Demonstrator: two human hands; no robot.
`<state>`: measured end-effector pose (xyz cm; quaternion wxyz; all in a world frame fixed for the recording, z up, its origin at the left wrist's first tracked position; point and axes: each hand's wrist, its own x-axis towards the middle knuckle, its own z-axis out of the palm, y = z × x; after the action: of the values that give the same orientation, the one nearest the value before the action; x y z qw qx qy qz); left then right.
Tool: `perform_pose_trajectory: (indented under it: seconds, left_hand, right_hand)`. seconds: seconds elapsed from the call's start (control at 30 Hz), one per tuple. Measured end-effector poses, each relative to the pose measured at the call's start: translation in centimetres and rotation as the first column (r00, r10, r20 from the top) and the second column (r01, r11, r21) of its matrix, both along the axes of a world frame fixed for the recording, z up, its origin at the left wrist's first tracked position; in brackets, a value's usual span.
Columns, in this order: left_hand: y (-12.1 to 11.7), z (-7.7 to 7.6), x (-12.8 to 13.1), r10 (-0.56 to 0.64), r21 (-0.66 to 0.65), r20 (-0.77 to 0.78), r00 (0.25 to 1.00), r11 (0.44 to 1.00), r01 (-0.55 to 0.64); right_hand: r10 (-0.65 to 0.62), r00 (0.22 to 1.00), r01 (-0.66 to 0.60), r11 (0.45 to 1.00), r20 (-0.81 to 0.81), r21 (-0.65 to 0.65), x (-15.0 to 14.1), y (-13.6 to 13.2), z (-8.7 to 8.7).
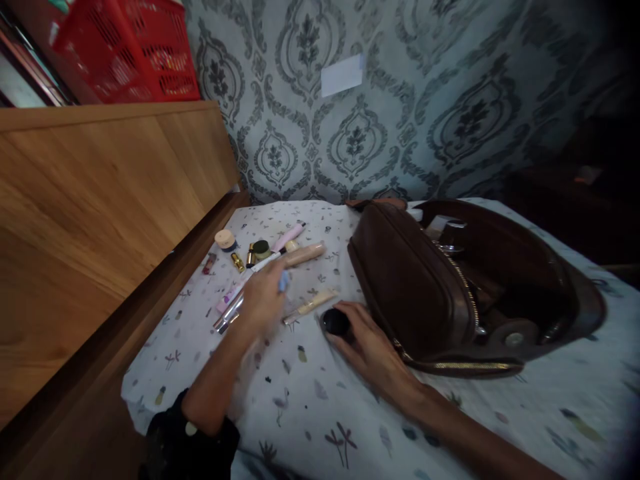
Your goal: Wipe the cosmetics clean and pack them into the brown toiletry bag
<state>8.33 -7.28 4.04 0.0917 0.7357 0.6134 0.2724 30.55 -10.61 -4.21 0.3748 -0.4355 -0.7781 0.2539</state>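
My right hand [365, 337] curls its fingers round a small round black-topped container [336, 322] on the patterned sheet. Blurred by motion, my left hand [264, 293] is over the cosmetics with a small light-blue item [283, 281] at its fingertips. Around that hand lie a beige tube [305, 254], a pink tube [289, 236] and a silver stick [227, 317]. Between my hands is a pale slim tube [311, 306]. Farther left are a dark-lidded jar [261, 249], a gold lipstick-like tube [237, 262] and a beige-lidded jar [225, 240].
To the right lies a brown zip bag [405, 287], gaping, with items inside. A wooden panel [115, 200] borders the bed on the left, with a red basket [135, 53] on top. The patterned wall [355, 140] stands behind.
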Motion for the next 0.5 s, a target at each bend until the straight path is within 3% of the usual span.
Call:
perform_pose_trajectory:
  seconds: [0.07,0.17,0.3,0.5]
  left_hand:
    - [0.7,1.2,-3.3,0.199,-0.107,-0.239,0.950,0.967,-0.230]
    - [1.4,1.7,-7.8,0.287,-0.336,-0.374,0.882,0.844,-0.418]
    - [1.7,0.9,-10.6,0.218,-0.453,-0.326,0.920,0.818,-0.354]
    - [2.1,0.5,-10.3,0.207,-0.424,-0.359,0.910,0.832,-0.357]
  right_hand:
    - [-0.007,1.000,0.007,1.000,-0.011,0.000,0.0,-0.1,0.0]
    - [-0.005,1.000,0.005,1.000,-0.019,0.001,0.0,-0.1,0.2]
    - [0.020,1.000,-0.020,1.000,-0.014,-0.004,0.1,-0.2,0.6]
    - [0.046,0.997,-0.049,0.998,-0.054,-0.049,0.1,-0.5,0.9]
